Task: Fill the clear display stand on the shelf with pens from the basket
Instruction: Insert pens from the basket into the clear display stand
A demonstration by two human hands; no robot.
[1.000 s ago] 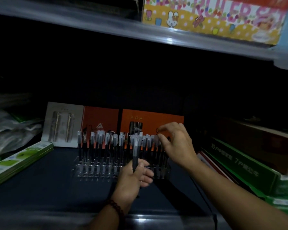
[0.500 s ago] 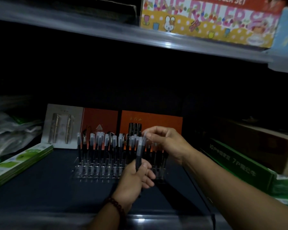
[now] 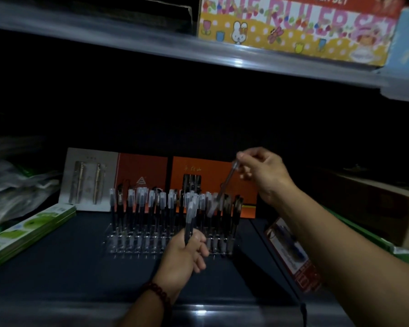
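Clear display stand point(image 3: 151, 246) on the dark shelf point(image 3: 57, 267), nearly full of upright capped pens point(image 3: 151, 199); by the look of it a few still to place, basket out of view. Left hand point(image 3: 182, 256) gripping spare pens point(image 3: 191, 215) just before the stand; right hand point(image 3: 262, 171) pinching one tilted pen point(image 3: 227, 182) above its right end. Half a second earlier, right hand down at the left's bundle; now raised, hands apart.

Black pens point(image 3: 137, 210) with frosted caps, orange boxes point(image 3: 213, 182), polka-dotted yellow ruler-set box point(image 3: 293, 31).

Pens point(image 3: 151, 204) stand in the display stand point(image 3: 132, 244) mid-shelf — boxes point(image 3: 213, 175) behind, booklets point(image 3: 28, 232) left.
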